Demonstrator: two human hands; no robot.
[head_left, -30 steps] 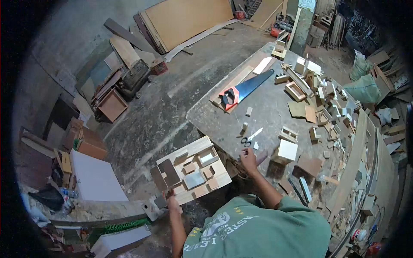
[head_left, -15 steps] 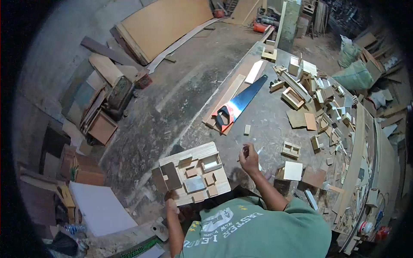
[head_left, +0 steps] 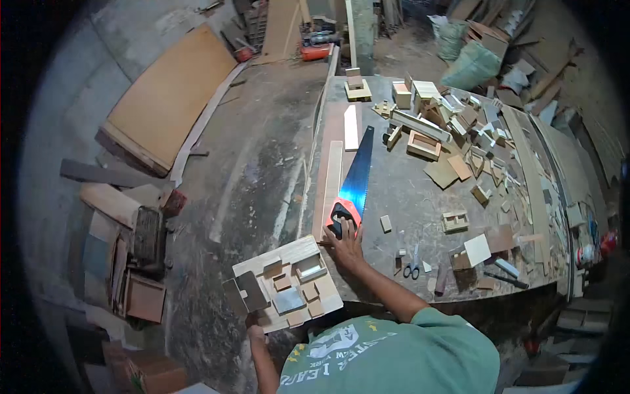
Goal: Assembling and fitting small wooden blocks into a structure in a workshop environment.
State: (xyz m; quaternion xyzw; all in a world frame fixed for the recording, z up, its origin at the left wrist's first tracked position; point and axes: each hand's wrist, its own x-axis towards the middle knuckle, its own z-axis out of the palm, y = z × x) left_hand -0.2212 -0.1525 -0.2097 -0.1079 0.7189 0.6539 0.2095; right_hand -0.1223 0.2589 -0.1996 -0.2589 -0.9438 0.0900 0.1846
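Observation:
My left hand point(head_left: 257, 333) is closed on the near left edge of a pale wooden board point(head_left: 289, 253). Small wooden blocks and open boxes, like a miniature room layout, stand on it, with a grey-blue panel point(head_left: 289, 300) in the middle and a dark brown panel point(head_left: 251, 291) at the left. The board juts out by the bench's near left corner. My right hand point(head_left: 348, 249) reaches onto the red and black handle of a handsaw point(head_left: 356, 177), its fingers stretched out and apart. A short brown stick point(head_left: 325, 243) shows by that hand; whether it is held I cannot tell.
Wood strips point(head_left: 333, 174) lie beside the saw on the grey bench point(head_left: 400, 190). Scissors point(head_left: 411, 269), a small block point(head_left: 385, 224) and a little wooden frame point(head_left: 455, 221) are right of my arm. Offcuts point(head_left: 469, 121) heap up at the far right; a large panel point(head_left: 170, 98) leans far left.
My right hand has moved forward and left from over the bench to the saw handle. The view has turned rightward. My left hand still holds the board, and the scissors now show.

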